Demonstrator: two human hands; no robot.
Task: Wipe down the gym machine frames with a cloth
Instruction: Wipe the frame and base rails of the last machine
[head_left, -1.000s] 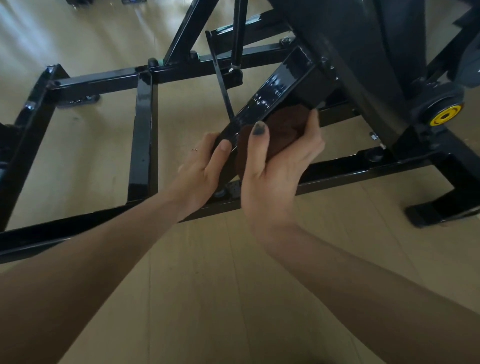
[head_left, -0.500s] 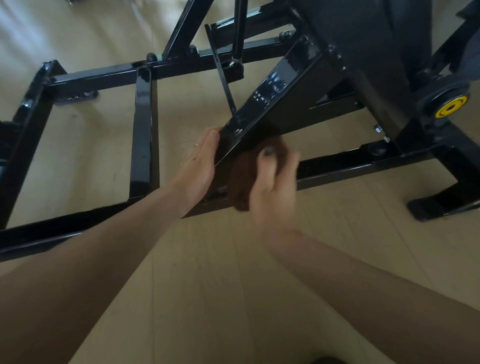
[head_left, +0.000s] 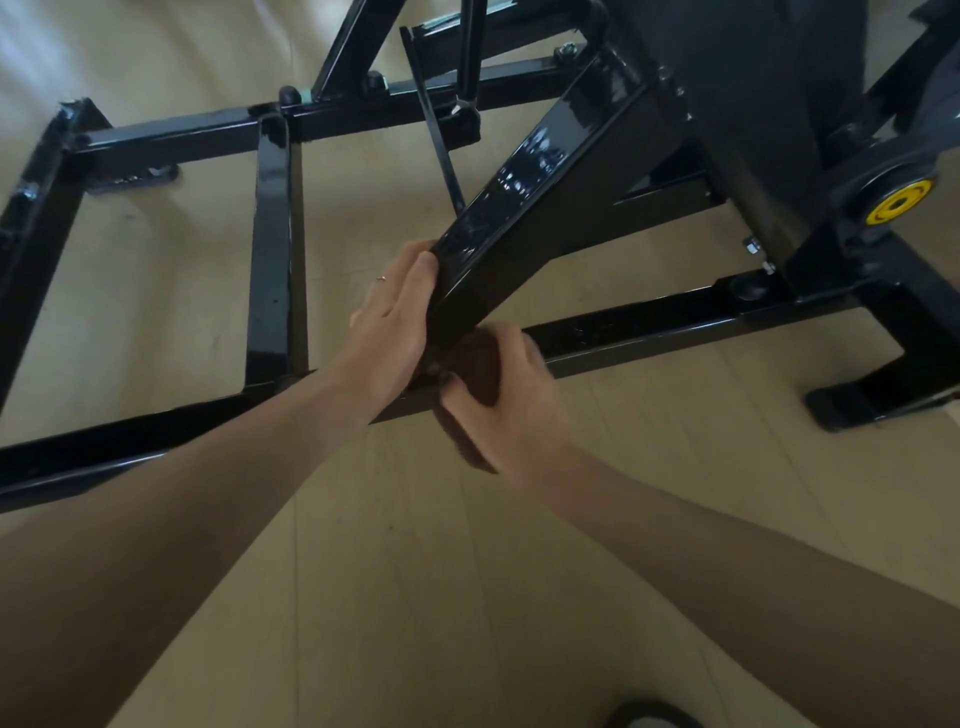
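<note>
Gripping a bunched brown cloth (head_left: 475, 364), the right hand (head_left: 506, 400) has its fingers curled around the fabric and holds it against the lower end of a slanted black frame beam (head_left: 530, 208), right where that beam meets the long floor rail (head_left: 675, 322). The cloth looks soft and matte, a dark reddish brown wad, mostly hidden by the fingers and the beam's shadow. The left hand (head_left: 395, 317) lies flat along the beam's left face with straight fingers, thumb side up, pressing the metal and holding nothing; a thin ring shows on one finger. The beam is a square steel tube, glossy black, its top face throwing back bright window reflections, while its side face reads dull and dark. The rest of the gym machine frame (head_left: 270, 239) is built of the same rectangular black tubing: a cross member, a far rail and an angled end piece form open rectangles on the pale wooden floor (head_left: 415, 571). A thin flat strip (head_left: 436, 140) rises diagonally behind the beam. At the right, a round yellow cap (head_left: 896, 202) sits in a dark grey pivot housing, and small silver bolts (head_left: 750, 245) stand near the rail.
</note>
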